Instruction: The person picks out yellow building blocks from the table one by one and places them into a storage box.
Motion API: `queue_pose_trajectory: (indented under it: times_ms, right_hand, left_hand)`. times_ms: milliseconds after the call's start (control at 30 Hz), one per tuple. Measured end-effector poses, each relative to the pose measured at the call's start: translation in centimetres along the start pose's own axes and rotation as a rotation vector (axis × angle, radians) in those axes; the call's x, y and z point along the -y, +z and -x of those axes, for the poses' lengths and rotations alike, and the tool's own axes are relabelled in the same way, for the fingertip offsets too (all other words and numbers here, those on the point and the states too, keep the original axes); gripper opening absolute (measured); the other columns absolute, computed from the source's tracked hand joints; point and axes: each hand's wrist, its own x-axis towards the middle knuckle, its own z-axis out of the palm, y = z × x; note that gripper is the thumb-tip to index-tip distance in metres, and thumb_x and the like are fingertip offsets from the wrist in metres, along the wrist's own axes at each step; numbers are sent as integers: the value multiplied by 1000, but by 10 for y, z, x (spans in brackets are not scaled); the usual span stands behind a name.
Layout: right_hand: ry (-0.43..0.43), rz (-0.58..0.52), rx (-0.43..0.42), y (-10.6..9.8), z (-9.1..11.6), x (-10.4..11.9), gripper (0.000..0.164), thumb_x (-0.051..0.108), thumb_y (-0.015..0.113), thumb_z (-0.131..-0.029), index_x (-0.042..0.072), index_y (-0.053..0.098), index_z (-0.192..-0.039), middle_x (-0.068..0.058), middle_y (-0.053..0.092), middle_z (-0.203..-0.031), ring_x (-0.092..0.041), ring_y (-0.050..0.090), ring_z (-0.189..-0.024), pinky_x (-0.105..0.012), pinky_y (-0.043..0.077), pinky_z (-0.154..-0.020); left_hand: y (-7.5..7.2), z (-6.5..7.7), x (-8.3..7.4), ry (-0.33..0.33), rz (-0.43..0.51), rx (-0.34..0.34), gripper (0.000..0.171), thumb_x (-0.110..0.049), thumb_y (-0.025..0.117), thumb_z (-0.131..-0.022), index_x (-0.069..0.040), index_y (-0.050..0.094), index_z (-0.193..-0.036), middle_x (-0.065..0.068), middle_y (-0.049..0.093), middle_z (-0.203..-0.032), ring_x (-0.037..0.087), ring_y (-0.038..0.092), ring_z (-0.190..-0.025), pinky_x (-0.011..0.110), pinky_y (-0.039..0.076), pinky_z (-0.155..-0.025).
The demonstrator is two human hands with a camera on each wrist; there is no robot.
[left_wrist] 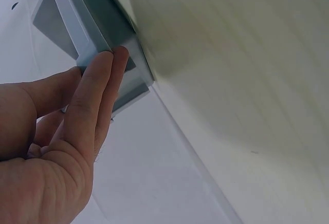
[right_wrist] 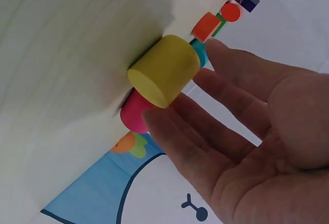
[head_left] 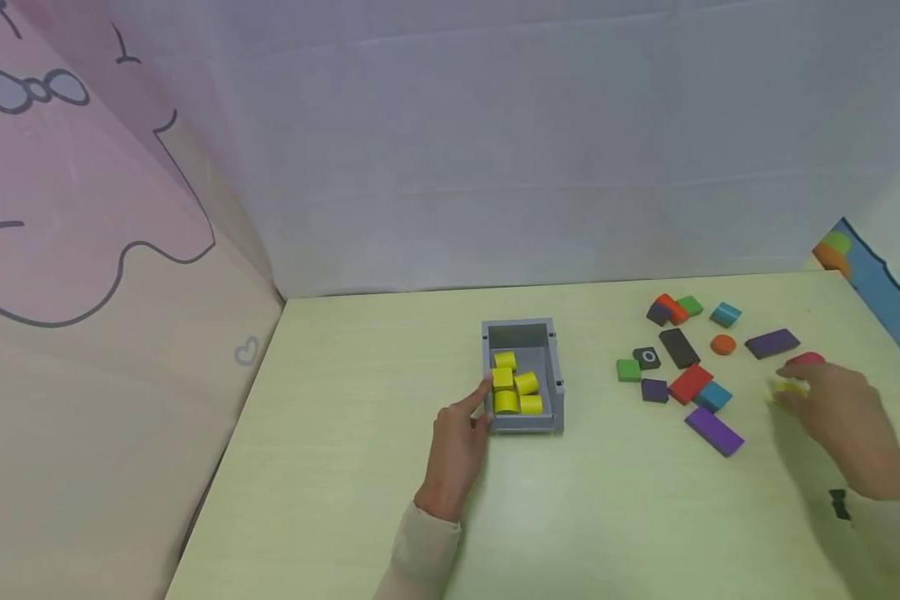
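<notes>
My left hand (head_left: 453,458) holds the near left corner of a small grey box (head_left: 558,412), its thumb and fingers on either side of that corner. Several yellow blocks (head_left: 527,383) lie inside the box, mostly cylinders. Over at the right of the table, my right hand (head_left: 843,417) reaches around a yellow cylinder (right_wrist: 164,70) with fingers spread. Gaps show between that cylinder and the thumb and fingertips in the right wrist view. A pinkish-red block (right_wrist: 136,112) lies right behind the cylinder, close by the fingertips.
Loose blocks are scattered between the box and my right hand, including a purple bar (head_left: 714,431), a red block (head_left: 691,384), a black bar (head_left: 678,347) and an orange disc (head_left: 723,344). A pale cloth wall (head_left: 495,167) rises behind the table (head_left: 345,467).
</notes>
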Motion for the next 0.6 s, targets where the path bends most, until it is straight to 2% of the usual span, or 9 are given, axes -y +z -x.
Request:
queue_pose_trajectory:
  times_ms: [200, 333, 433, 600]
  right_hand:
    - [-11, 7, 11, 4, -1, 0, 31, 5, 67, -78, -12, 56, -102, -37, 51, -106, -53, 45, -93, -63, 40, -76]
    - [-7, 14, 20, 5, 0, 0, 31, 2, 67, -77, -14, 56, -102, -38, 50, -106, -52, 46, -91, -60, 43, -73]
    - [4, 9, 17, 7, -1, -1, 31, 0, 66, -76, -14, 56, -102, -38, 49, -107, -51, 48, -90, -58, 44, -71]
    - [4, -1, 5, 7, -1, -2, 32, -1, 66, -77, -14, 55, -104, -38, 50, -107, -47, 50, -85, -55, 46, -68]
  left_hand:
    - [0, 0, 0, -4, 0, 9, 58, -1, 63, -84, -29, 45, -131, -2, 47, -57, 4, 23, -40, 22, 30, -41]
    - [0, 0, -1, -17, -11, 16, 58, -1, 63, -84, -30, 44, -132, 2, 53, -64, 4, 25, -41, 23, 31, -42]
    - [-1, 0, -1, 6, -10, 8, 58, -1, 63, -84, -28, 44, -132, 6, 58, -70, 4, 27, -41, 23, 32, -42]
    - [-2, 0, -1, 37, -6, 1, 58, 0, 63, -83, -26, 45, -131, 4, 56, -65, 4, 28, -41, 23, 32, -41]
